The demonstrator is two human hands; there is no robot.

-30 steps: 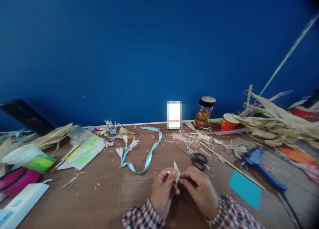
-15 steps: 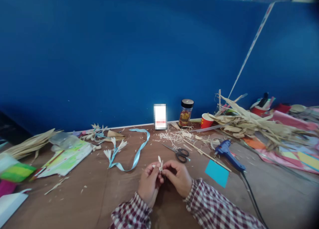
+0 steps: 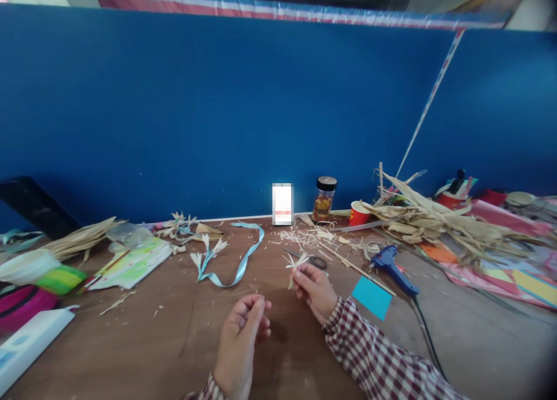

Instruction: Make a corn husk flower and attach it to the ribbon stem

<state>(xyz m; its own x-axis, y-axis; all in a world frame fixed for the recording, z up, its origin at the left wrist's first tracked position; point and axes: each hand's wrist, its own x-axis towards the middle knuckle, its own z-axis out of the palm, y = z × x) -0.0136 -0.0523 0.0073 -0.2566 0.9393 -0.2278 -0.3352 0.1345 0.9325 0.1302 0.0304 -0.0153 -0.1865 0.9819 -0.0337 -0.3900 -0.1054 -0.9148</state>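
Observation:
Between the thumb and fingertips of my right hand (image 3: 315,290) is a small corn husk flower (image 3: 296,263), its pale pointed strips spreading upward and a stem hanging below. Behind it lie black-handled scissors (image 3: 318,262), partly covered by the flower and hand. My left hand (image 3: 243,336) hangs apart, lower and to the left, its thumb pressed against curled fingers; whether anything tiny is between them is hidden. Farther left on the table, more pale husk flowers (image 3: 209,252) are bound to a light blue ribbon (image 3: 241,271) that curls across the wood.
A blue glue gun (image 3: 395,269) with its cord and a blue paper square (image 3: 372,297) lie on the right. Husk scraps (image 3: 300,236), a lidded jar (image 3: 324,200), a red cup (image 3: 359,213) and a husk pile (image 3: 435,217) stand behind. A white power strip (image 3: 32,345) sits front left.
My hands have come apart. The right one has moved forward with the husk flower, while the left has drawn back to the left. The view has tilted up slightly.

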